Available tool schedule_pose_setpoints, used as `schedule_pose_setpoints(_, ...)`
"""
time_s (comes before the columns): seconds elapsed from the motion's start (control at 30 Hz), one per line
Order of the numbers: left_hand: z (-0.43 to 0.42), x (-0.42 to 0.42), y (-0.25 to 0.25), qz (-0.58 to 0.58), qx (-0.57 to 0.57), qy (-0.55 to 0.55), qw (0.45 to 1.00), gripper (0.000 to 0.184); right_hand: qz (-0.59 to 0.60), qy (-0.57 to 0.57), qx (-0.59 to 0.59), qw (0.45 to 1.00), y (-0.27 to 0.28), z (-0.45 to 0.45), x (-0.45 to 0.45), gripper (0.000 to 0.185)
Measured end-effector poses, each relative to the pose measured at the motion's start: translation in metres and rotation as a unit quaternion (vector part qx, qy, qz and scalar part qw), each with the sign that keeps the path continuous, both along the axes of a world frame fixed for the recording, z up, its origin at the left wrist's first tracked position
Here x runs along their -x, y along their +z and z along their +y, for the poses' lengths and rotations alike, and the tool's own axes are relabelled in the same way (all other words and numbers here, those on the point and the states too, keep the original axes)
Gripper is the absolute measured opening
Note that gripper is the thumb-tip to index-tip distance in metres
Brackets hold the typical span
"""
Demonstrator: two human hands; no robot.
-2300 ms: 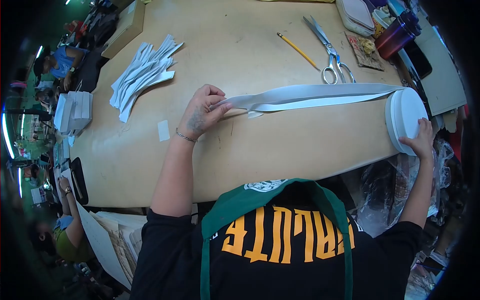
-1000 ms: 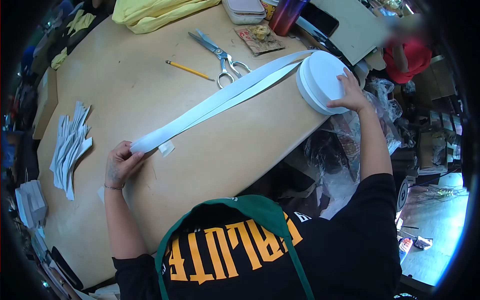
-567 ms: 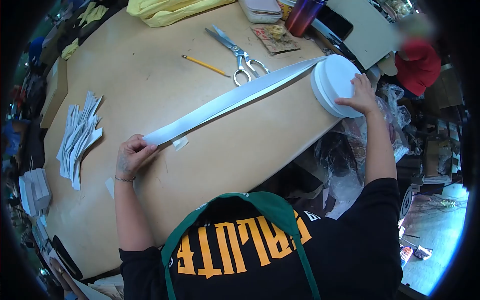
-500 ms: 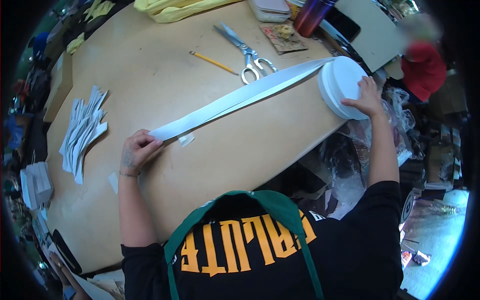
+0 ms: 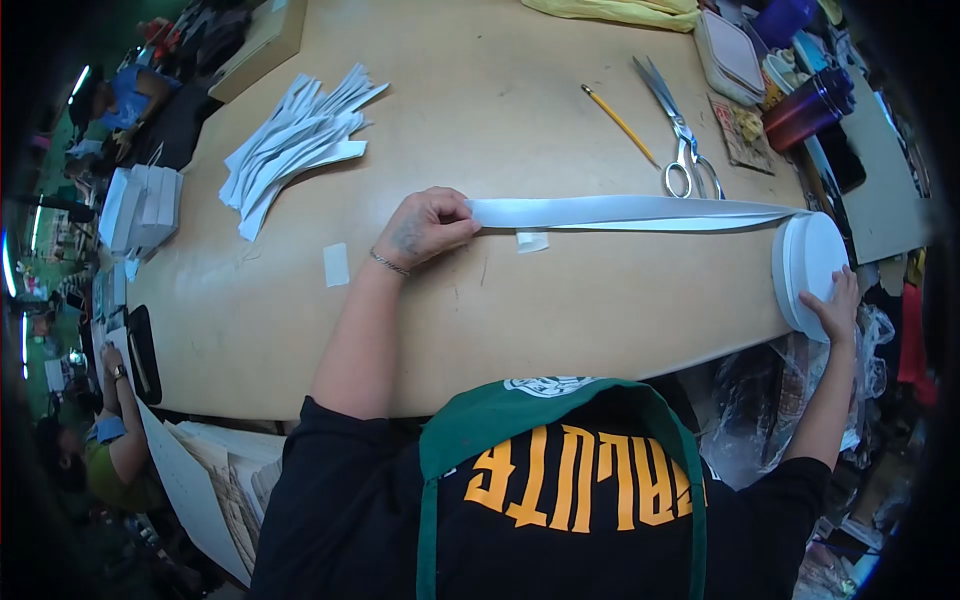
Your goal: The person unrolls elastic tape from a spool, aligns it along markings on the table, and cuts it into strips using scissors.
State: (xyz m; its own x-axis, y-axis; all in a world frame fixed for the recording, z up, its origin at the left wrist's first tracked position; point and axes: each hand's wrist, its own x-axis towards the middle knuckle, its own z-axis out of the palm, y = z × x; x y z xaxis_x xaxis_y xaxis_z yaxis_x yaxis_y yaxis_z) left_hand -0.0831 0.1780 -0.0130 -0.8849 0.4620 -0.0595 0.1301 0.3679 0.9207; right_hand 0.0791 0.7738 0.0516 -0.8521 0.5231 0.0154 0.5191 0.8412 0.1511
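White band (image 5: 620, 210): runs in two layers above the tan table (image 5: 600, 320), between my left hand (image 5: 425, 228) and the white roll (image 5: 812, 265) at the table's right-hand edge. Grip state: my left hand pinches the band's end between thumb and fingers; my right hand (image 5: 838, 305) is spread against the roll, unclenched, with thumb and fingers apart.

Handling, as I judge it: the band is light, soft and pliable, not fragile, and liable to twist or slide if held loosely. I would take hold across its full width at the end, with the layers' edges aligned. The roll looks heavier and stiffer; I would steady it by its rim and flat face, since the outer turns could slip.

Containers: the food box (image 5: 730, 58) has its lid on; contents cannot be told. The bottle (image 5: 808, 108) hides its contents. The yellow cup (image 5: 777, 82) beside it holds something pale, unidentified. The clear plastic bags (image 5: 745, 410) below the table edge show no readable contents.
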Motion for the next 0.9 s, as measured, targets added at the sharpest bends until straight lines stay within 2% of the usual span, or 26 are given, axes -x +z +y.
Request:
schedule_pose_setpoints(0.1,-0.001,-0.001,0.0,0.01,0.012,0.001,1.0,0.01,-0.006,0.001,0.012,1.0,0.002,-0.003,0.001,0.088)
schedule_pose_setpoints(0.23,0.0,0.001,0.003,0.032,0.049,-0.023,0.998,0.01,0.015,0.06,0.046,0.997,-0.015,0.026,-0.006,0.096)
schedule_pose_setpoints(0.37,-0.009,0.005,-0.004,0.08,0.046,-0.047,0.995,0.008,0.004,0.026,0.049,0.998,0.003,0.002,-0.008,0.1)
schedule_pose_setpoints(0.47,-0.009,0.0,-0.002,0.009,0.004,-0.033,0.999,0.007,0.022,0.002,0.066,0.998,0.01,-0.012,-0.006,0.101)
schedule_pose_setpoints(0.57,-0.011,-0.003,0.0,-0.013,-0.002,-0.031,0.999,0.007,0.027,0.001,0.085,0.996,0.006,-0.011,-0.007,0.102)
schedule_pose_setpoints(0.77,-0.019,-0.002,-0.002,-0.024,-0.009,-0.032,0.999,0.006,0.025,0.025,0.087,0.996,0.003,0.008,-0.017,0.101)
schedule_pose_setpoints(0.9,-0.018,-0.006,-0.001,0.008,0.0,-0.03,1.0,0.008,0.017,0.014,0.085,0.996,0.008,0.003,-0.016,0.101)
